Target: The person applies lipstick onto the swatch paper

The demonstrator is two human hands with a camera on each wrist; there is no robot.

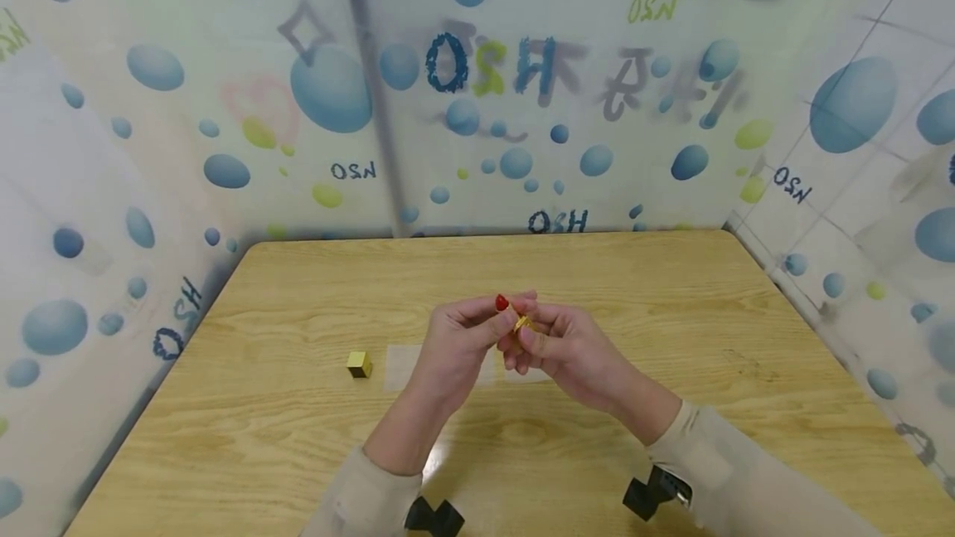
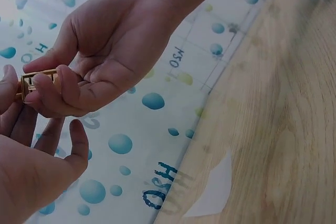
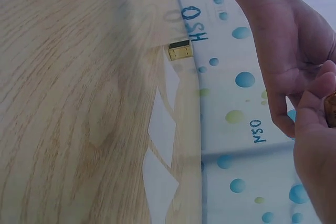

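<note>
Both hands meet in front of me above the table (image 1: 283,421). My left hand (image 1: 458,338) pinches, near its red tip, a small gold piece (image 1: 523,324) that looks like a lipstick. Its other end is between the thumb and fingers of my right hand (image 1: 574,350). In the left wrist view the gold part (image 2: 41,85) shows a rectangular, hollow frame with the right fingers round it. Fingers cover much of the piece. Only a sliver of gold (image 3: 331,109) appears at the right wrist view's edge. Left of the hands, a small gold cube (image 1: 359,365) stands on the table.
Several flat white pieces (image 3: 161,124) lie in a row on the wood, partly beneath the hands in the head view. A patterned curtain (image 1: 477,147) with blue and green drops rises behind the table's far edge and along both sides.
</note>
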